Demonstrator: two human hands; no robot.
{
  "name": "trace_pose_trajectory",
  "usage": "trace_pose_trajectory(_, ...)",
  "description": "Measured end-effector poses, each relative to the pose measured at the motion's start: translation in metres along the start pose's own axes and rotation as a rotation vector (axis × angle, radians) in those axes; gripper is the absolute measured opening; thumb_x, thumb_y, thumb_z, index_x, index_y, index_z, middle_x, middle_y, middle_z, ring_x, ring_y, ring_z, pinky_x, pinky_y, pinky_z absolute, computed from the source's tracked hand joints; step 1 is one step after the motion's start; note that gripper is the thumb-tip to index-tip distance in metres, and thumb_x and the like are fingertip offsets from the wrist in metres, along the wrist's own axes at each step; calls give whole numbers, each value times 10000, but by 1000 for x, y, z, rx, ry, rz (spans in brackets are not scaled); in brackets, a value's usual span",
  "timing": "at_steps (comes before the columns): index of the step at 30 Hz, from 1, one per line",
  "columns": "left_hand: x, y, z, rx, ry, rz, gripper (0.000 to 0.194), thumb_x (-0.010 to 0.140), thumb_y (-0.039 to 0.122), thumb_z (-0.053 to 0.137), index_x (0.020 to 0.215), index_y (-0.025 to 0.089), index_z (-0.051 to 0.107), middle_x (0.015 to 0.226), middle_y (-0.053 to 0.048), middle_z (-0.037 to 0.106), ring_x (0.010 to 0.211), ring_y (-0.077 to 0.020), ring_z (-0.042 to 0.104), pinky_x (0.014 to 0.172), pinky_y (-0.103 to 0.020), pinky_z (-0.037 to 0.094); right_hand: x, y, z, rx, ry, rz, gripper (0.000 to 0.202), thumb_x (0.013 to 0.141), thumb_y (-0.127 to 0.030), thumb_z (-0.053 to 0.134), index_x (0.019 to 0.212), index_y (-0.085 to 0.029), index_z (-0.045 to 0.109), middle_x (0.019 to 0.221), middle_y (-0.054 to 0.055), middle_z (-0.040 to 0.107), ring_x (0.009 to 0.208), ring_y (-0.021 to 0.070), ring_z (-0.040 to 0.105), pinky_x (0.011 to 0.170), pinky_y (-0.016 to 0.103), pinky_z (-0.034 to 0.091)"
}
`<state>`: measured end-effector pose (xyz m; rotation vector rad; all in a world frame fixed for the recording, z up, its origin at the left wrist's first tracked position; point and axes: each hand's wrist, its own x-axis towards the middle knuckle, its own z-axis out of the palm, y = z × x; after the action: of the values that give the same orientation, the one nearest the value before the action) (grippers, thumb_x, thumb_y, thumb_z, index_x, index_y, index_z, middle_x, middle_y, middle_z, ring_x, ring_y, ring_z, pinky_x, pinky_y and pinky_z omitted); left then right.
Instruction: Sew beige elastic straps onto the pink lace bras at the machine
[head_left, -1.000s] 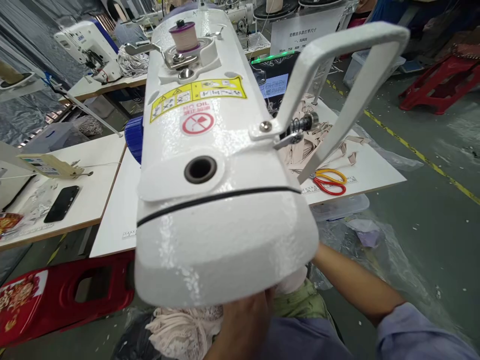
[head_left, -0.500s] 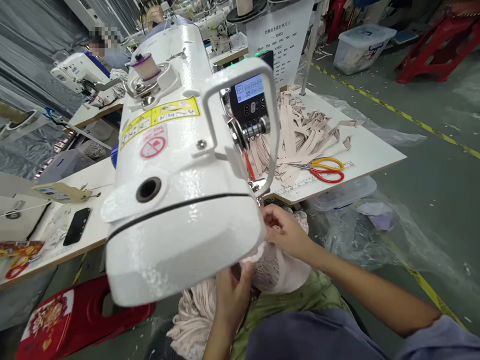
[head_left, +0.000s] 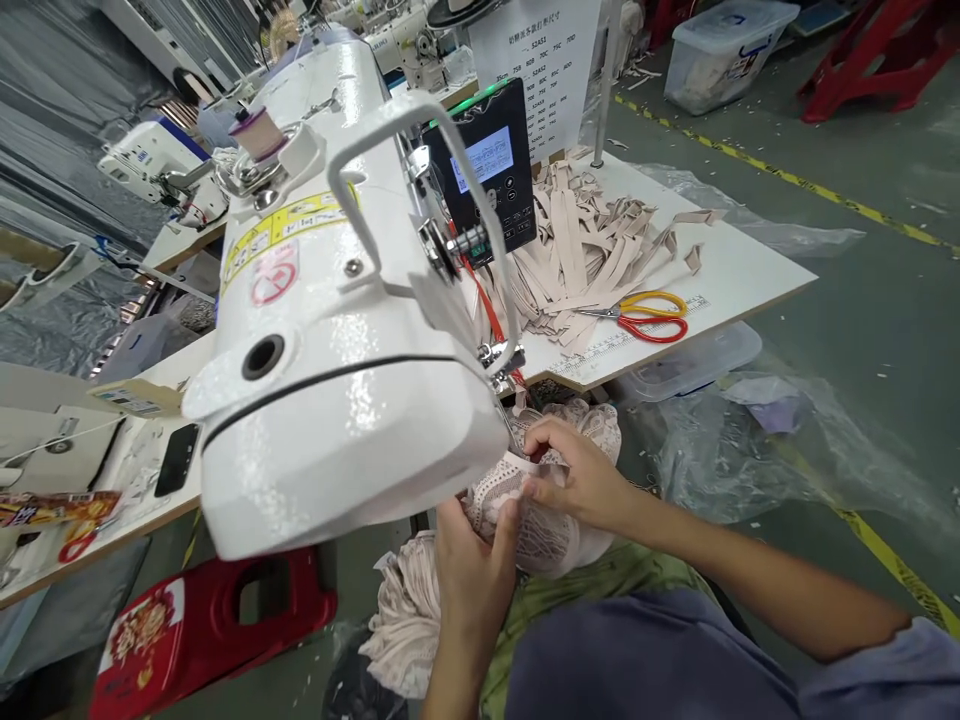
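Note:
A pale pink lace bra [head_left: 546,535] lies over my lap, below the front end of a white sewing machine [head_left: 345,445]. My right hand [head_left: 583,475] pinches the bra's edge between thumb and fingers, close under the needle area. On the near side, my left hand [head_left: 480,560] grips the same lace, thumb on top; its other fingers are partly hidden behind the cloth. The machine head hides part of the sewing point. Beside my left forearm hangs a bundle of similar pale pink pieces [head_left: 411,620].
Beige strap strips [head_left: 574,245] are heaped on the white tabletop [head_left: 739,265] by a control panel [head_left: 491,175]. Scissors [head_left: 651,318] with yellow and red handles lie in front. A phone [head_left: 177,460] lies left; a red stool [head_left: 217,620] stands below it.
My view has shifted, with the machine appearing further left. Both hands still hold the bra, and more of its lace edge shows between them. The panel's screen display has changed.

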<state>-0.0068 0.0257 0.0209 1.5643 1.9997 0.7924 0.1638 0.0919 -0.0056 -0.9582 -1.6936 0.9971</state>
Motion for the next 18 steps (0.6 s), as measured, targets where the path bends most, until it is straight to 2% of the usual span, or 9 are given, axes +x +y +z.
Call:
trace_pose_trajectory(6, -2, -8, -1, 21, 39, 12, 632, 865, 607, 540, 1299, 164, 417, 1143, -151, 579, 989, -289, 612, 774, -403, 516, -4, 2, -2, -42, -14, -2, 564, 852, -747, 470, 922, -191, 533, 864, 50, 579, 777, 170, 550, 706, 301, 453)
trace_pose_trajectory(13, -6, -8, -2, -33, 66, 52, 526, 879, 558, 560, 1228, 178, 455, 1130, -133, 562, 898, -230, 594, 687, -331, 517, -12, 6, -7, -76, -65, 12, 662, 826, -804, 418, 974, -173, 557, 889, 70, 605, 801, 190, 565, 719, 308, 450)
trace_pose_trajectory(16, -6, -6, -2, -146, 57, 13, 507, 884, 562, 555, 1212, 186, 463, 1124, -122, 551, 878, -211, 587, 643, -289, 494, -16, 12, -10, -146, -116, 14, 730, 802, -845, 368, 973, -166, 573, 862, 74, 608, 778, 199, 564, 700, 312, 449)
trace_pose_trajectory(18, -4, -4, -2, -305, 50, -19, 512, 890, 581, 542, 1212, 193, 455, 1112, -109, 550, 853, -187, 581, 640, -265, 482, -19, 16, -14, -186, -149, 23, 763, 782, -869, 348, 958, -167, 591, 831, 74, 610, 756, 203, 560, 686, 314, 451)
